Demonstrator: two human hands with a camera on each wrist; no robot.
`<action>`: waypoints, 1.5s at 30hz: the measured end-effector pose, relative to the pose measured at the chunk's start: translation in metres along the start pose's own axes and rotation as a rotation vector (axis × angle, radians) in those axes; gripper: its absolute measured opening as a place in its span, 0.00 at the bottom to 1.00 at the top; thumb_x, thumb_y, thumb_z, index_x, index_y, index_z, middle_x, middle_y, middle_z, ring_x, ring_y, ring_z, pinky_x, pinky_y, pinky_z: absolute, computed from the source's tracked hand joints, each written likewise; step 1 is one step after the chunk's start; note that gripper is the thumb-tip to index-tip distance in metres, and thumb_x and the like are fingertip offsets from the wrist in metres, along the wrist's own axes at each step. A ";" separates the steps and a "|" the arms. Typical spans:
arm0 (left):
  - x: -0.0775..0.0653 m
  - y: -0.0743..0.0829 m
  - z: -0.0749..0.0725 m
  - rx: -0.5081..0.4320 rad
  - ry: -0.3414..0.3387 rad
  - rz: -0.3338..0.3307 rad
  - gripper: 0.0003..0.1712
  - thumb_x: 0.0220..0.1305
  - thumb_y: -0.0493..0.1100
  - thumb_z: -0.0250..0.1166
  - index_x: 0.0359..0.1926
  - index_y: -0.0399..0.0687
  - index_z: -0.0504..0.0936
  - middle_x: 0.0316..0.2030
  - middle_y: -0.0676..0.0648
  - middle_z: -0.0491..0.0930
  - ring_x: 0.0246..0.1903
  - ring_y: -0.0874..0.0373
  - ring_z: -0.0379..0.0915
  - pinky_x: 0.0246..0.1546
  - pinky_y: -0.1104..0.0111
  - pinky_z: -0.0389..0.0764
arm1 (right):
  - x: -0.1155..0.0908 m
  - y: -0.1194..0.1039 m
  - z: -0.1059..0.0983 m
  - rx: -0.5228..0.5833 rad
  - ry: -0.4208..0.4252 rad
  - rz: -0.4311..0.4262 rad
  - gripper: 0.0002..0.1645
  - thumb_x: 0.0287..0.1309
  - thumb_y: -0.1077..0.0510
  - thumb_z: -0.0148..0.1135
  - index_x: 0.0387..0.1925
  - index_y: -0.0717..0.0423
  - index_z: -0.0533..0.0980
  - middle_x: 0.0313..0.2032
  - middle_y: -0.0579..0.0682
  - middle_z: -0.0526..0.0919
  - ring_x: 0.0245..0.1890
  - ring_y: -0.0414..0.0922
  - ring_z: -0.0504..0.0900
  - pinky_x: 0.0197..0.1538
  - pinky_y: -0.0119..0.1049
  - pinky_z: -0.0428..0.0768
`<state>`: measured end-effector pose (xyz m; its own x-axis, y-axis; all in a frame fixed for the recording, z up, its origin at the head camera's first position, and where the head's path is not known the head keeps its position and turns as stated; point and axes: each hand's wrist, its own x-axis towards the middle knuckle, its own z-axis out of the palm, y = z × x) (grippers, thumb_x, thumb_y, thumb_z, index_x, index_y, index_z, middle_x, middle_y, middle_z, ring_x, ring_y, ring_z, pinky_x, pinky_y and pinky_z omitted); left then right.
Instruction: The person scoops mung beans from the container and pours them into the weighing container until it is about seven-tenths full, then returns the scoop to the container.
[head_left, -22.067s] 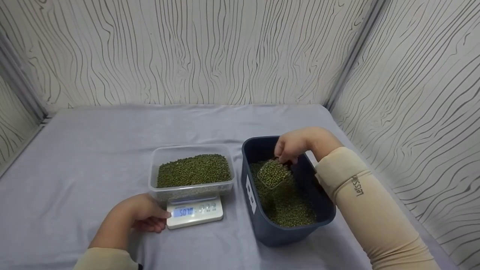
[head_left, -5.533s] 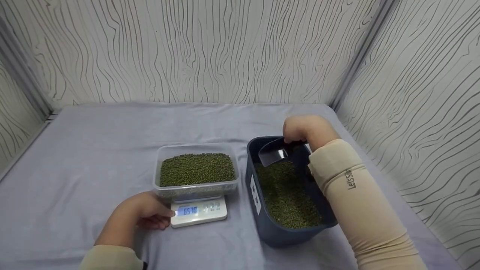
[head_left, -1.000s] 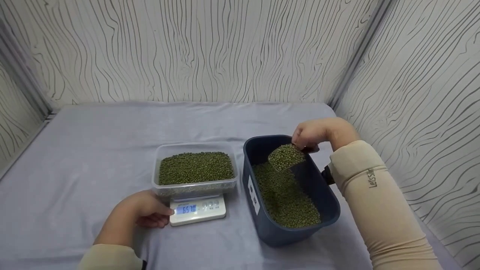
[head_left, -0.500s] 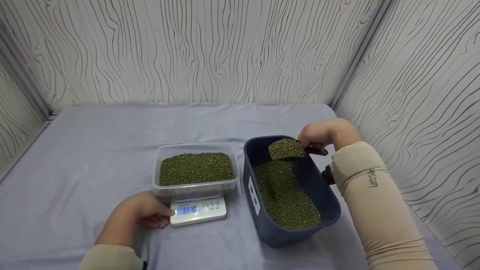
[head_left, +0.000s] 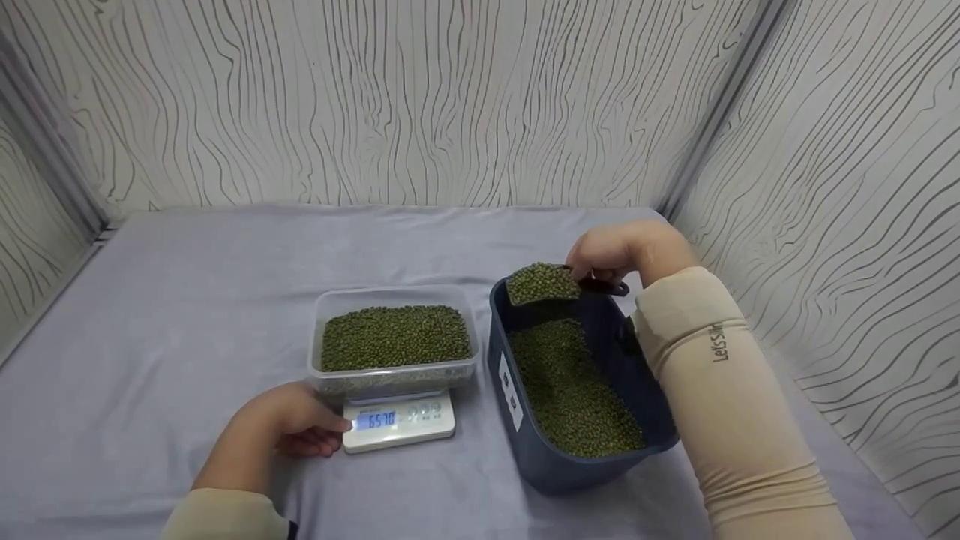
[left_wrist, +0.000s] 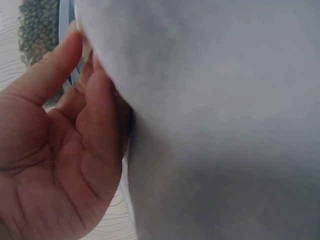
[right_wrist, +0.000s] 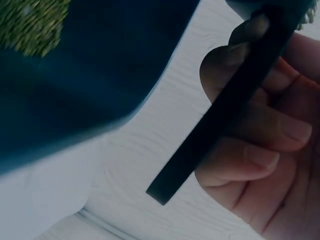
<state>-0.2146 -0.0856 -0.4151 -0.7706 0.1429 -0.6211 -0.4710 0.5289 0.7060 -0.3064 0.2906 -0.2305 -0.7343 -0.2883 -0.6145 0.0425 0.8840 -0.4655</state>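
My right hand [head_left: 611, 251] grips the dark handle of a clear-bodied scoop [head_left: 606, 287], heaped with mung beans [head_left: 542, 282]. The scoop is over the far end of a dark blue bin [head_left: 574, 474], part-filled with mung beans [head_left: 592, 409]. In the right wrist view, fingers [right_wrist: 250, 160] curl around the black handle [right_wrist: 210, 132]. At the left, a clear plastic container [head_left: 394, 375] of mung beans sits on a white kitchen scale [head_left: 420, 426] reading 657.0. My left hand [head_left: 296, 420] holds the scale's left edge, thumb by the display and fingers curled.
A lilac-grey cloth [head_left: 202, 300] covers the table. The bin stands just right of the container, with a white label [head_left: 510, 390] on its side. Wood-pattern panels [head_left: 390, 97] enclose the table at the back and sides.
The heaped scoop has risen and moved left over the bin in the last second. The scale reading went from 507.0 at 22 seconds ago to 657.0. My left hand stays at the scale.
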 end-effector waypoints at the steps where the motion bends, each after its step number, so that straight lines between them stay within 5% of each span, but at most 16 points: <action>1: 0.000 0.000 0.000 -0.002 0.002 0.001 0.09 0.52 0.40 0.68 0.27 0.37 0.79 0.19 0.47 0.79 0.17 0.62 0.75 0.21 0.74 0.77 | 0.002 -0.004 0.000 -0.007 0.001 -0.004 0.15 0.49 0.67 0.42 0.13 0.51 0.58 0.11 0.43 0.57 0.13 0.38 0.56 0.19 0.27 0.59; 15: -0.002 0.006 0.008 0.000 -0.001 0.026 0.09 0.50 0.39 0.68 0.27 0.36 0.79 0.21 0.45 0.79 0.18 0.60 0.75 0.23 0.72 0.79 | 0.027 -0.054 0.019 -0.208 -0.001 0.002 0.15 0.49 0.67 0.42 0.12 0.51 0.59 0.12 0.42 0.57 0.11 0.37 0.55 0.16 0.28 0.57; 26: -0.002 0.007 0.007 0.030 0.004 0.003 0.09 0.51 0.40 0.69 0.25 0.37 0.81 0.19 0.47 0.80 0.18 0.61 0.76 0.22 0.73 0.78 | 0.026 -0.094 0.045 -0.664 0.134 -0.105 0.16 0.49 0.66 0.47 0.10 0.52 0.66 0.17 0.48 0.65 0.19 0.44 0.61 0.25 0.32 0.64; 34: 0.000 0.005 0.006 0.026 -0.014 0.009 0.10 0.52 0.41 0.68 0.25 0.37 0.80 0.19 0.48 0.79 0.18 0.62 0.75 0.22 0.73 0.78 | 0.027 -0.118 0.063 -0.806 0.223 -0.129 0.16 0.55 0.62 0.47 0.13 0.51 0.67 0.17 0.46 0.69 0.18 0.44 0.63 0.22 0.33 0.63; 39: 0.002 0.005 0.005 0.025 -0.020 0.003 0.10 0.52 0.41 0.68 0.25 0.37 0.80 0.19 0.47 0.79 0.18 0.62 0.75 0.22 0.73 0.78 | 0.024 -0.127 0.074 -0.864 0.333 -0.108 0.11 0.59 0.59 0.48 0.23 0.51 0.72 0.22 0.46 0.72 0.21 0.45 0.65 0.23 0.36 0.64; 45: 0.002 0.005 0.006 0.033 -0.019 0.005 0.10 0.51 0.41 0.68 0.25 0.36 0.80 0.19 0.48 0.79 0.18 0.62 0.76 0.23 0.73 0.79 | 0.021 -0.132 0.089 -0.958 0.465 -0.111 0.09 0.61 0.55 0.51 0.33 0.50 0.77 0.31 0.48 0.79 0.28 0.45 0.73 0.29 0.41 0.74</action>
<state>-0.2160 -0.0780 -0.4149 -0.7643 0.1616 -0.6242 -0.4526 0.5551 0.6979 -0.2675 0.1355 -0.2388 -0.8961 -0.3948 -0.2026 -0.4414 0.8405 0.3144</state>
